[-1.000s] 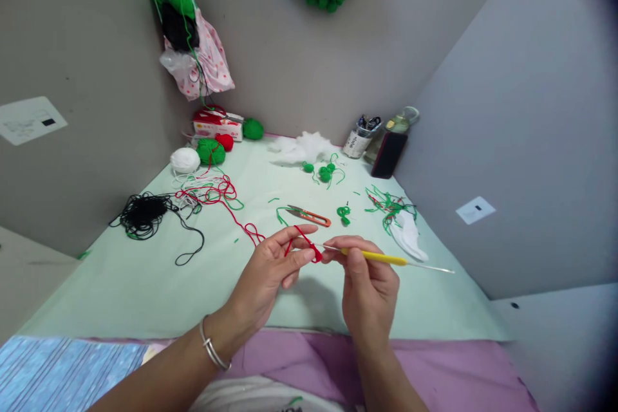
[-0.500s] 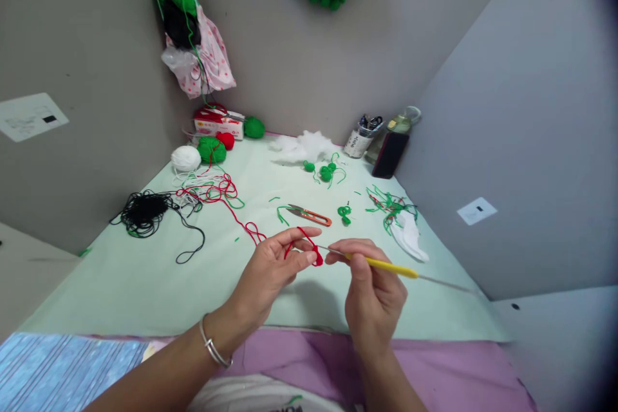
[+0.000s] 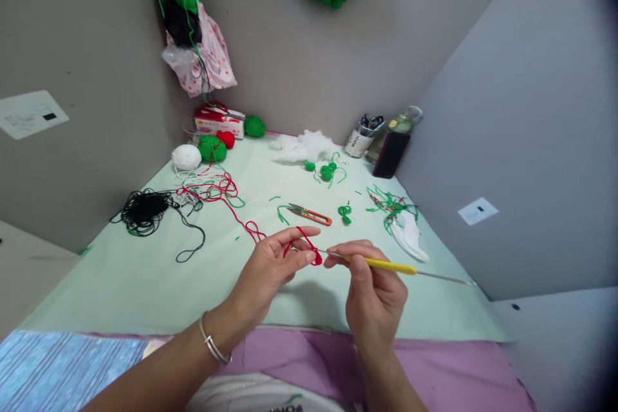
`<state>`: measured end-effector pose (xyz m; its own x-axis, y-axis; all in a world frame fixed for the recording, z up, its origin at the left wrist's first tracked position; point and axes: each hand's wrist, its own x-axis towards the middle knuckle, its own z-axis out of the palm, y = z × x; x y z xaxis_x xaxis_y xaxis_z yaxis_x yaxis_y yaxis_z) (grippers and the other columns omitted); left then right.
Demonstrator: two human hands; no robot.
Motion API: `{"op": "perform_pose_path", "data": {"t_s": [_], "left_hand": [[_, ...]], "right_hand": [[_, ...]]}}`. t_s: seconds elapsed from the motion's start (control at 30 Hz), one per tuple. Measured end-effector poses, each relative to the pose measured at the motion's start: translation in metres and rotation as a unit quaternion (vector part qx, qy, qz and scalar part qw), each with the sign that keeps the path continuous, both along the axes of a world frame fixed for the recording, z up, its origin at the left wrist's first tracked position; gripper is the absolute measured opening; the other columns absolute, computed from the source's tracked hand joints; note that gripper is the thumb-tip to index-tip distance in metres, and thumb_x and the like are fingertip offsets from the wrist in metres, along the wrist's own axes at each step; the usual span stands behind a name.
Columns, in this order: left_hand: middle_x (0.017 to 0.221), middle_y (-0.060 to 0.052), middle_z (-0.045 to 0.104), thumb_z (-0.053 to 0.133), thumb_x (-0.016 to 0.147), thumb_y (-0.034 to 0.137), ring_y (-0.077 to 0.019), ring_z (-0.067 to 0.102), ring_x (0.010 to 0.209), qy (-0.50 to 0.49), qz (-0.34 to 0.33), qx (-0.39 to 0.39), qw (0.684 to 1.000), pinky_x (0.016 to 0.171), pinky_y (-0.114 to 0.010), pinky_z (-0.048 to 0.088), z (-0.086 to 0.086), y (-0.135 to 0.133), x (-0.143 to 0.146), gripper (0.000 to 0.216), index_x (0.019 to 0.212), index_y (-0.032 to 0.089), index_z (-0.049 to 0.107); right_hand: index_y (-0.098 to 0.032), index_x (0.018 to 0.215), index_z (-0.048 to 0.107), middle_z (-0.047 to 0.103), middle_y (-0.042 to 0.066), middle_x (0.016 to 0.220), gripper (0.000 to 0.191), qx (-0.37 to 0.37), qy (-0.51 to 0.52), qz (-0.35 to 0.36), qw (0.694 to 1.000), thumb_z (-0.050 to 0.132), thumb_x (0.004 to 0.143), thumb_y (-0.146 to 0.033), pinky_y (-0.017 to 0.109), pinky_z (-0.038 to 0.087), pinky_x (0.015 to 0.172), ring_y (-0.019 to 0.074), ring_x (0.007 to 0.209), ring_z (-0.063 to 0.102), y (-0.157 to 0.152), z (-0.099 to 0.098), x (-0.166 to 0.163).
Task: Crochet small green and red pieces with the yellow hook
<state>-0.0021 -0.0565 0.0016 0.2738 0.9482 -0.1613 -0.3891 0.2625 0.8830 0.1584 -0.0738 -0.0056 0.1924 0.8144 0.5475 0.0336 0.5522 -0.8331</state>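
Note:
My left hand [image 3: 277, 264] pinches a small red crochet piece [image 3: 317, 258] between thumb and fingers. Red yarn [image 3: 302, 232] loops over its raised index finger and trails back to a loose red tangle on the table. My right hand [image 3: 374, 293] is closed like a pen grip around a crochet hook [image 3: 386, 264] with a yellow handle. The hook's thin metal tip reaches the red piece; its exact place in the stitches is too small to tell. Just beyond the hands lie orange thread snips [image 3: 311, 214] and a small green crocheted piece [image 3: 344, 212].
Black yarn [image 3: 145, 211], a white yarn ball [image 3: 186, 157] and a green yarn ball [image 3: 212, 149] lie at left. White stuffing [image 3: 306, 146] sits at the back. A pen cup [image 3: 358, 141], a phone [image 3: 391, 154] and green yarn scraps [image 3: 391, 206] are at right. Walls enclose the table.
The hook has shifted very slightly, its tip still at the red piece. Both hands keep nearly the same place and grip.

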Motion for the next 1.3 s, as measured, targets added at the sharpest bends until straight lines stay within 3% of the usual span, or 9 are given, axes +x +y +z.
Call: {"op": "perform_pose_path", "data": {"t_s": [0.33, 0.53, 0.67, 0.73, 0.83, 1.0, 1.3], "left_hand": [[0.077, 0.002, 0.062, 0.086, 0.079, 0.037, -0.0082, 0.033, 0.059, 0.001, -0.008, -0.002, 1.0, 0.055, -0.029, 0.018, 0.0024, 0.0005, -0.0002, 0.046, 0.122, 0.022, 0.079], [0.077, 0.003, 0.061, 0.086, 0.079, 0.038, -0.0089, 0.034, 0.061, 0.02, -0.005, -0.007, 1.0, 0.056, -0.028, 0.02, 0.001, -0.0001, -0.0014, 0.046, 0.122, 0.022, 0.079], [0.076, 0.003, 0.061, 0.085, 0.08, 0.036, -0.0089, 0.036, 0.061, 0.019, -0.01, -0.002, 1.0, 0.056, -0.027, 0.022, 0.0009, 0.0009, -0.0002, 0.045, 0.121, 0.021, 0.079], [0.076, 0.002, 0.062, 0.084, 0.08, 0.036, -0.0093, 0.038, 0.062, 0.021, -0.011, -0.003, 1.0, 0.056, -0.027, 0.023, 0.0015, 0.0013, 0.0006, 0.044, 0.121, 0.021, 0.079], [0.076, 0.002, 0.062, 0.085, 0.08, 0.036, -0.009, 0.037, 0.062, 0.02, -0.009, -0.01, 1.0, 0.056, -0.027, 0.022, 0.0027, 0.0017, 0.0005, 0.045, 0.121, 0.02, 0.078], [0.076, 0.004, 0.06, 0.087, 0.079, 0.037, -0.0061, 0.028, 0.055, -0.004, -0.011, -0.014, 1.0, 0.053, -0.028, 0.015, 0.0046, 0.0017, -0.0021, 0.046, 0.121, 0.02, 0.078], [0.078, 0.003, 0.061, 0.087, 0.08, 0.035, -0.0082, 0.031, 0.059, -0.013, -0.015, -0.009, 1.0, 0.054, -0.029, 0.017, 0.0019, 0.001, -0.0014, 0.047, 0.124, 0.022, 0.076]], "right_hand": [[-0.025, 0.099, 0.081, 0.076, 0.004, 0.094, 0.017, -0.039, -0.006, 0.068, 0.997, 0.064, 0.102, -0.025, 0.032, 0.059, 0.071, 0.0163, 0.079, 0.07, 0.0041, 0.0028, 0.0037], [-0.023, 0.088, 0.08, 0.073, 0.001, 0.086, 0.019, -0.054, 0.103, 0.001, 0.993, 0.067, 0.101, -0.028, 0.027, 0.058, 0.063, 0.0113, 0.065, 0.068, 0.0078, 0.0037, 0.0009], [-0.025, 0.095, 0.081, 0.075, 0.003, 0.09, 0.017, -0.05, 0.03, 0.03, 0.998, 0.065, 0.101, -0.026, 0.03, 0.058, 0.067, 0.0139, 0.071, 0.069, 0.0058, 0.0032, 0.0002], [-0.026, 0.1, 0.081, 0.075, 0.003, 0.092, 0.017, -0.025, -0.007, 0.012, 1.0, 0.064, 0.101, -0.022, 0.031, 0.057, 0.069, 0.0145, 0.073, 0.068, 0.0042, 0.0035, 0.0001], [-0.028, 0.103, 0.08, 0.075, 0.002, 0.095, 0.02, 0.006, 0.002, -0.019, 1.0, 0.061, 0.103, -0.02, 0.033, 0.055, 0.07, 0.015, 0.074, 0.068, 0.0019, 0.0044, 0.0002], [-0.025, 0.098, 0.078, 0.074, 0.002, 0.088, 0.022, 0.005, 0.008, -0.005, 1.0, 0.057, 0.104, -0.021, 0.034, 0.053, 0.069, 0.0161, 0.073, 0.066, -0.0004, 0.0044, 0.0012], [-0.025, 0.099, 0.078, 0.074, 0.002, 0.089, 0.022, 0.007, -0.005, 0.001, 1.0, 0.057, 0.105, -0.02, 0.033, 0.053, 0.07, 0.0155, 0.075, 0.066, 0.0002, 0.0024, 0.002]]}}
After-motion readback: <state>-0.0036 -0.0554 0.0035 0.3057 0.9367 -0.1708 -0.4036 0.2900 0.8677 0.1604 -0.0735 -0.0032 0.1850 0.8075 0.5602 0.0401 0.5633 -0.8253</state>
